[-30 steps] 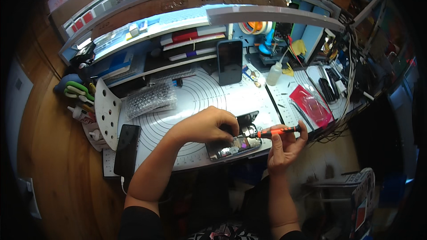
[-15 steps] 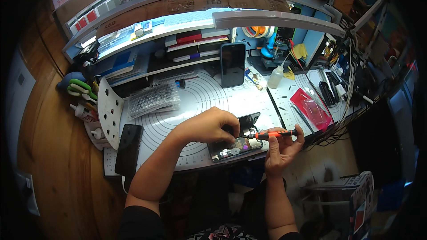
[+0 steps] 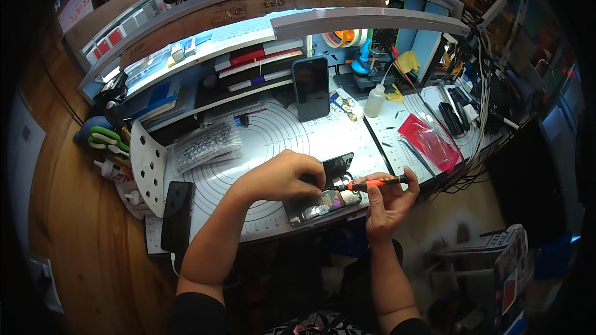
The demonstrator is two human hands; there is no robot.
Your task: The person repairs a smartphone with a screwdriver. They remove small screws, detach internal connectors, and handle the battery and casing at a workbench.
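An opened phone [image 3: 315,211] lies near the front edge of the mat, its inner parts bare and a dark flap-like piece raised at its far side. In my right hand [image 3: 386,211] is a red-and-black screwdriver [image 3: 375,183], held nearly level above the phone, its tip pointing left. My left hand [image 3: 282,175] reaches over the phone from the left, fingers pinched together close to the screwdriver's tip. What sits between those fingertips, if anything, is hidden.
A dark phone [image 3: 177,217] with a white cable lies at the left, near bubble wrap [image 3: 208,146]. Another phone [image 3: 310,90] stands upright behind. To the right are a squeeze bottle [image 3: 375,101], a pink packet [image 3: 428,142] and cables. A lamp bar [image 3: 372,22] crosses above.
The view has shifted slightly, so the bench appears a little further left. Both hands keep nearly the same pose over the opened phone, and the screwdriver is still in the right one.
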